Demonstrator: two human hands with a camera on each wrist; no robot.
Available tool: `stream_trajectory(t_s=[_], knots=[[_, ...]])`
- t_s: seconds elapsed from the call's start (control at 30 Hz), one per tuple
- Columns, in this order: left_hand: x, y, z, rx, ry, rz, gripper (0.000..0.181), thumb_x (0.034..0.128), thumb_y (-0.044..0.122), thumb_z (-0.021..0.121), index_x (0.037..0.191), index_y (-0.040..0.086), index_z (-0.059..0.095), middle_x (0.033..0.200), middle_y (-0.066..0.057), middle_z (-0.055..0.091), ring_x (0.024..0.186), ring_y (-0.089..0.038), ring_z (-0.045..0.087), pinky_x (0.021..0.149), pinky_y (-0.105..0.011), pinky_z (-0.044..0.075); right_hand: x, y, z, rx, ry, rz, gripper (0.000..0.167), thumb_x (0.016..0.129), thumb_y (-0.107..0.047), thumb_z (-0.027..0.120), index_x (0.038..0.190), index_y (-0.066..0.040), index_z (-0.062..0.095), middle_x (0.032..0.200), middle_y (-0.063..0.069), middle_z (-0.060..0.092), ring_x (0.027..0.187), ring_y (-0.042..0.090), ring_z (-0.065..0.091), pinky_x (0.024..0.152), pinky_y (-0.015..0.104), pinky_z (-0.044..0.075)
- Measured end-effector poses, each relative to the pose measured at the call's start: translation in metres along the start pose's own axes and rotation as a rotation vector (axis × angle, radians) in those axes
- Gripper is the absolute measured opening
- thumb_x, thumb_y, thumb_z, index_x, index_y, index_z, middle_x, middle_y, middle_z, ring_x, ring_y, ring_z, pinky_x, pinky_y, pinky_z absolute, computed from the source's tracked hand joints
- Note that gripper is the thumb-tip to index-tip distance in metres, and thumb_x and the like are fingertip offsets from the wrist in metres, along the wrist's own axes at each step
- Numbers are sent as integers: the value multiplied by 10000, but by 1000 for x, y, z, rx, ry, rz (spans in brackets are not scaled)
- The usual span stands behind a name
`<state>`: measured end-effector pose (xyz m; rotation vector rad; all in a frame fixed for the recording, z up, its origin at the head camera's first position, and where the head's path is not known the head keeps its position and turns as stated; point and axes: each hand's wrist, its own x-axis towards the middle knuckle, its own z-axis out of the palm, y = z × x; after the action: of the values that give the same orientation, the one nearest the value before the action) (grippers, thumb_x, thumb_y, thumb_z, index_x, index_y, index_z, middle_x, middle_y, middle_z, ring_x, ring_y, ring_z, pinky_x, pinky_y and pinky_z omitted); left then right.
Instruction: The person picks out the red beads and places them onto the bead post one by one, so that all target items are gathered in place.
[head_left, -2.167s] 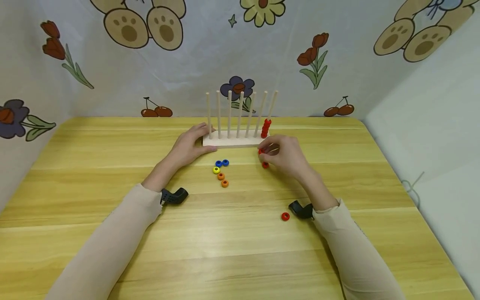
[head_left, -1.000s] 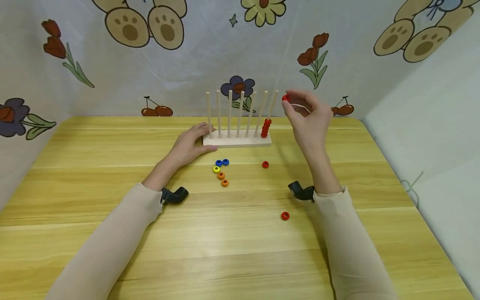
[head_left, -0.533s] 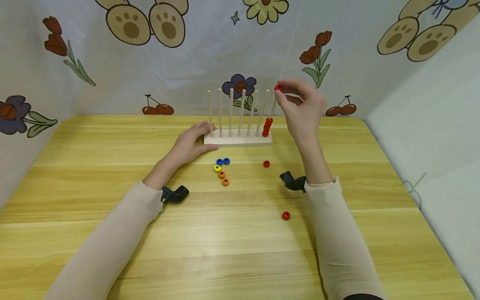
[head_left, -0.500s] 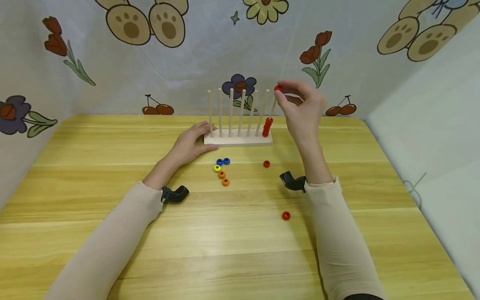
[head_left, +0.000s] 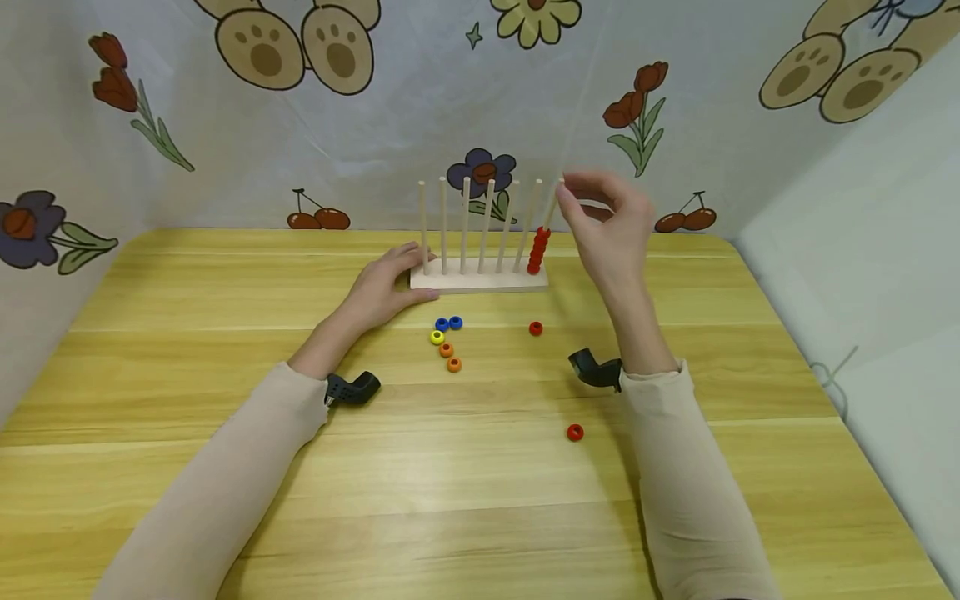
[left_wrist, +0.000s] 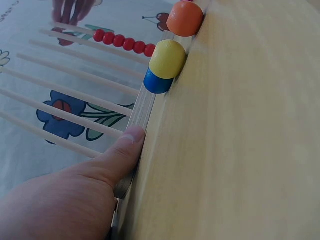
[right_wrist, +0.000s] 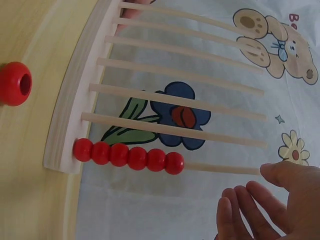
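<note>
A pale wooden peg rack [head_left: 480, 284] with several upright pegs stands at the back of the table. My left hand [head_left: 375, 293] grips its left end, the thumb [left_wrist: 127, 150] along the front of the base and the fingers behind. Several red beads [right_wrist: 137, 158] are stacked at the bottom of the rightmost peg. My right hand [head_left: 613, 225] is at that peg's top, and its thumb [right_wrist: 280, 172] is by the peg tip. No bead shows between its fingers. In front of the rack lie loose red beads [head_left: 536, 328], blue beads [head_left: 456, 322], a yellow bead [head_left: 437, 337] and orange beads [head_left: 453, 364].
Another red bead [head_left: 574, 432] lies nearer, left of my right sleeve. The wooden table [head_left: 420, 500] ends at a patterned cloth [head_left: 375, 158] just behind the rack. A white wall [head_left: 862, 275] stands on the right.
My right hand took a red bead from the table and raised it to the rightmost peg. That bead has dropped onto the stack. My left hand stayed on the rack.
</note>
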<state>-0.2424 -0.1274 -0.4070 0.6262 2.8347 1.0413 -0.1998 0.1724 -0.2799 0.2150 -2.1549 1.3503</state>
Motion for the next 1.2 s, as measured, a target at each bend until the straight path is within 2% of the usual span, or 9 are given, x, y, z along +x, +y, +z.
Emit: stream_trajectory(t_s=[0.1, 0.33, 0.57, 0.9, 1.03, 1.2], knots=[[0, 0, 0, 3, -4, 2, 657, 969, 414, 773, 1542, 174, 560, 1704, -151, 353, 1610, -345, 259, 1280, -663, 186, 1, 15, -4, -13, -2, 15, 214, 994, -89, 730, 1174, 19, 775, 1161, 174, 768, 1061, 247, 732, 900, 207, 592], [1, 1, 1, -5, -10, 4, 676, 964, 412, 778, 1550, 165, 550, 1708, -164, 337, 1611, -364, 248, 1279, -672, 176, -1, 41, -15, -52, -16, 42, 222, 993, -209, 755, 1182, -102, 802, 1157, 61, 783, 1049, 117, 729, 895, 206, 596], [0, 0, -1, -3, -4, -6, 694, 963, 433, 774, 1560, 166, 539, 1710, -157, 334, 1610, -364, 251, 1280, -665, 183, -14, 51, -28, -94, -67, 62, 215, 993, -221, 751, 1157, -95, 809, 1131, 66, 791, 1023, 113, 732, 908, 213, 598], [-1, 1, -2, -7, -7, 2, 699, 956, 412, 788, 1557, 154, 540, 1709, -174, 328, 1606, -385, 251, 1276, -677, 178, -31, 68, -52, -134, -146, 91, 215, 988, -230, 762, 1155, -106, 813, 1146, 70, 793, 994, 28, 717, 877, 150, 578], [-1, 1, -1, -14, -1, 6, 678, 959, 405, 786, 1545, 153, 555, 1701, -181, 343, 1603, -385, 260, 1276, -674, 181, -33, 74, -49, -142, -205, 90, 233, 992, -243, 758, 1167, -96, 803, 1170, 56, 787, 1034, 121, 735, 929, 245, 607], [-1, 3, -2, -15, -1, 0, 676, 962, 418, 781, 1544, 159, 557, 1704, -170, 343, 1603, -382, 261, 1278, -666, 186, -38, 78, -39, -135, -361, 97, 255, 989, -236, 765, 1180, -69, 786, 1152, 61, 782, 1054, 209, 735, 962, 420, 618]])
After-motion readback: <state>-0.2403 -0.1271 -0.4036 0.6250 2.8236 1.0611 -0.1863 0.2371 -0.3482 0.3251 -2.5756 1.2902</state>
